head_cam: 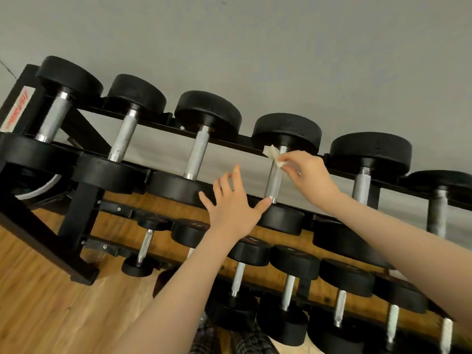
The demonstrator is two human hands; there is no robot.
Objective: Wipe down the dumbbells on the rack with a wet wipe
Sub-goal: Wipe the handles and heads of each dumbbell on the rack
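Because the dumbbells are laid crosswise on the slanted rails of the black steel rack (76, 215), each knurled metal handle is left bridging the gap between its two round, matte black heads, where it can be reached from the front. Toward the left end of the top tier, three dumbbells (122, 135) are seen untouched, their grey handles dull and slightly speckled. Further right, the left hand (233, 203) is spread flat with fingers straight, nothing being held; it is pressed against the near head of the fourth dumbbell (274, 180), apparently so that the weight is kept from rolling. At the far end of that handle, just under the rear head, the crumpled white wet wipe (273, 153) is pinched by the right hand (310, 175) between thumb and fingertips and held against the metal. Lower tiers near the rack's bottom edge carry smaller dumbbells over a wooden floor (51, 302).
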